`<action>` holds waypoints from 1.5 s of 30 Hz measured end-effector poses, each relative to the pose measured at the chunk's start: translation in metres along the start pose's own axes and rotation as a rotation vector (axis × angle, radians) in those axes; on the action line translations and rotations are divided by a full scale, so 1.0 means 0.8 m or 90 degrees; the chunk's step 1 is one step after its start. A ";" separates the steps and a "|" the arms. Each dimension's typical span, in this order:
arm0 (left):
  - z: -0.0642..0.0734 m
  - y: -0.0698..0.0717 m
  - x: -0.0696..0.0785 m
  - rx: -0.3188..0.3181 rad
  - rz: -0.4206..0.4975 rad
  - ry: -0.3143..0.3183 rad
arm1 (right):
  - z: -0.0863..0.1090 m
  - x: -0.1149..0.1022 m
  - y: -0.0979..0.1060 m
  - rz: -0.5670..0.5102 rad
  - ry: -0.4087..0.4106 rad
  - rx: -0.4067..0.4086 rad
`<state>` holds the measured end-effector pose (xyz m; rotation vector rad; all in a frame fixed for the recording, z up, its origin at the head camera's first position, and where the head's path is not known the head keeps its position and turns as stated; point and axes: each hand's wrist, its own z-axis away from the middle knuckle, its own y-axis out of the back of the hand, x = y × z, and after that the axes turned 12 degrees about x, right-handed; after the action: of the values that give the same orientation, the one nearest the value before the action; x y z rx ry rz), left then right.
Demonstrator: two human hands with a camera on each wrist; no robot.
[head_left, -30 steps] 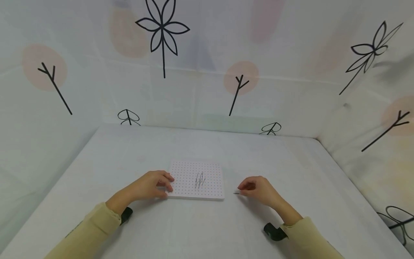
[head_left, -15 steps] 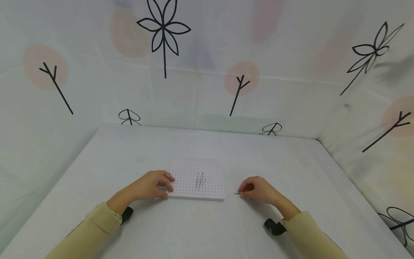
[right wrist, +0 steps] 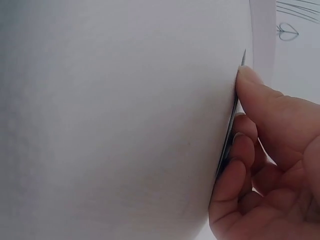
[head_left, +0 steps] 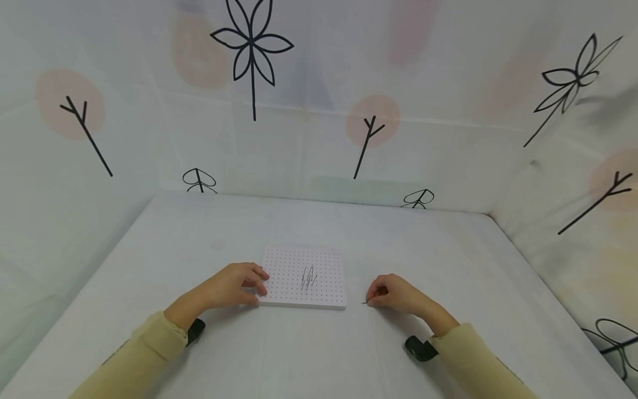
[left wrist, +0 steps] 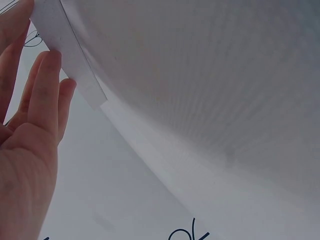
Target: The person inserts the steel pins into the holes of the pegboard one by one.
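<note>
A white pegboard (head_left: pixel 286 285) with rows of small holes lies on the white table. My left hand (head_left: pixel 239 284) rests at its left edge, fingers spread loosely over the rim, thumb by the near-left corner. In the left wrist view its fingertips (left wrist: pixel 52 57) touch the board's side (left wrist: pixel 70 50). Several thin dark metal pins (head_left: pixel 308 277) lie across the board's right half. To the right of the board, my right hand (head_left: pixel 396 293) pinches a slim pointed metal tool (right wrist: pixel 243 57) between thumb and curled fingers. Its tip sticks out past the thumb, low over the table; the fingers hide part of its shaft.
The white tabletop (head_left: pixel 299 354) stretches around the board. Behind it and at both sides hangs a pale cloth (head_left: pixel 299 149) with printed flowers and trees. A dark wrist device (head_left: pixel 420 349) sits under the right cuff, another (head_left: pixel 196 331) under the left.
My right hand has shifted slightly toward me, and less of the tool's tip shows beyond the fingers. The left hand, the board and the pins stay where they were.
</note>
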<state>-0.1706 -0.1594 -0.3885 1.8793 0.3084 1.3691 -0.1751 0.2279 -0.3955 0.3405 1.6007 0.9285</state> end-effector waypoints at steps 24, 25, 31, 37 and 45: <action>-0.001 0.001 0.002 -0.002 -0.005 -0.008 | 0.002 -0.005 0.001 0.003 0.038 -0.014; -0.001 0.001 0.002 -0.001 -0.006 -0.006 | 0.002 -0.005 0.001 0.003 0.042 -0.012; 0.000 0.000 0.001 -0.002 -0.007 -0.004 | 0.002 -0.006 0.000 -0.003 0.045 0.019; 0.000 0.001 0.001 -0.006 -0.002 -0.010 | 0.000 -0.011 -0.002 -0.015 0.041 0.080; 0.000 0.001 0.003 -0.003 -0.008 -0.011 | -0.001 -0.025 -0.003 -0.082 0.043 0.115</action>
<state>-0.1701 -0.1589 -0.3863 1.8809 0.3076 1.3429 -0.1699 0.2129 -0.3834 0.3299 1.7524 0.7046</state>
